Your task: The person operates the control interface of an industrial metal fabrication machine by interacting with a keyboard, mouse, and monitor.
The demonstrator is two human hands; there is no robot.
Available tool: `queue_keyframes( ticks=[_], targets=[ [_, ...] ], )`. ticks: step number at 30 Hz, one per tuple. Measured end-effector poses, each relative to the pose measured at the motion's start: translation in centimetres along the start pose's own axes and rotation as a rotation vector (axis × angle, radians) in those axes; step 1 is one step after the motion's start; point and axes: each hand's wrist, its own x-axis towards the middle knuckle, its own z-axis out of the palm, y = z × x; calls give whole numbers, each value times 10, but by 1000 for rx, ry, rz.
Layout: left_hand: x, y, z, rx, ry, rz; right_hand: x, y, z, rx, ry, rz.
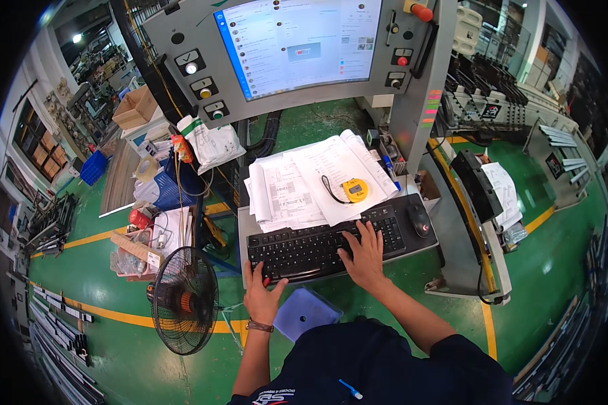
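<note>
The black keyboard (296,252) lies on the desk under both hands, and its middle serves here as the centre of the clock. At about 8 o'clock the left hand (264,297) has its fingers loosely spread, with the fingertips at the keyboard's near left corner; it grasps nothing that shows (a small red thing by the thumb is too small to make out). A band (259,327) circles that wrist. The right hand (366,255), between 3 and 4 o'clock, is spread over the keys, its fingers unclenched and holding nothing.

Between 2 and 3 o'clock sits a black mouse (419,220), near the right hand but not touched by it. Towards 1 o'clock a yellow tape measure (355,191) with a dark wrist cord rests on a pile of papers (284,192), which spreads around 12 o'clock. Farther out at 12 is a lit screen (300,44). A white plastic bag (213,144) is between 10 and 11, a black fan (184,300) at 8, and a blue stool (307,312) near 6.
</note>
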Motion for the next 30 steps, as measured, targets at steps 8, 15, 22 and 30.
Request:
queue_keyframes(
  ticks=[8,15,22,30],
  targets=[
    [0,0,-2,-13,-4,-3,-1,-1,2,-9,-15,19],
    [-1,3,0,-45,-5,-26,0,5,-9,39,33,3],
    [-5,-18,14,-36,105,51,4,63,-39,27,260,61],
    [-7,-24,18,-198,92,-3,0,143,-67,59,359,178]
  ],
)
